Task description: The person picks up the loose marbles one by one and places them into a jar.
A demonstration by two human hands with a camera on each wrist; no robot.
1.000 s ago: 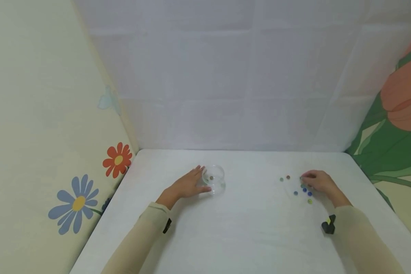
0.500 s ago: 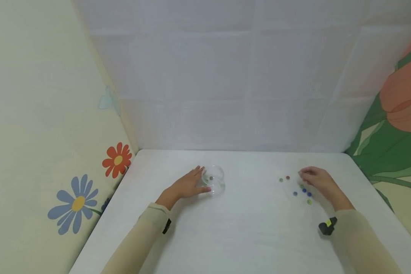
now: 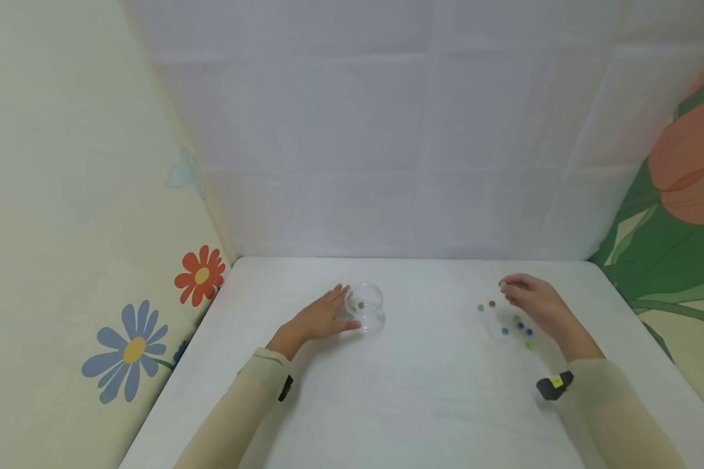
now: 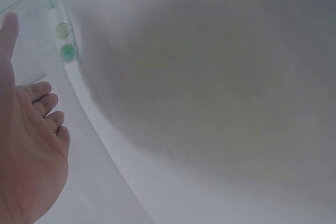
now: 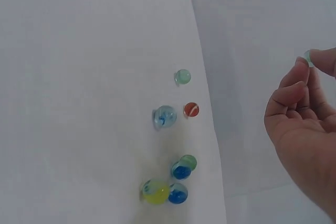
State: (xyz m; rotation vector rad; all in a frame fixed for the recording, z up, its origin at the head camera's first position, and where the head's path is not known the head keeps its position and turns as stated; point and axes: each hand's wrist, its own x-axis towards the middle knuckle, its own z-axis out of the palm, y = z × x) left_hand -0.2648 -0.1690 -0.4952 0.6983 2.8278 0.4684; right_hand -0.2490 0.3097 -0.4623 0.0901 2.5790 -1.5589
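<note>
My left hand (image 3: 321, 316) rests at the left side of a clear round container (image 3: 378, 307), its fingers extended behind and its thumb in front. In the left wrist view, a green marble (image 4: 68, 52), a yellowish marble (image 4: 62, 31) and a paler marble (image 4: 50, 3) show through the container's wall. Over at the right, my right hand (image 3: 536, 305) is raised above the table and pinches a pale greenish glass marble (image 5: 307, 57) between thumb and fingertips. Loose marbles lie below it, among them a red one (image 5: 191, 109) and a yellow one (image 5: 156, 191).
Other marbles on the white table (image 3: 422, 391) are pale green (image 5: 183, 76), light blue (image 5: 166, 116) and dark blue (image 5: 178, 193). A white cloth backdrop (image 3: 352, 130) stands behind the table. Floral panels rise at the left (image 3: 64, 260) and right (image 3: 669, 273).
My right hand has lifted off the table and moved away and slightly left with the pinched marble. The left hand and the container have stayed in place.
</note>
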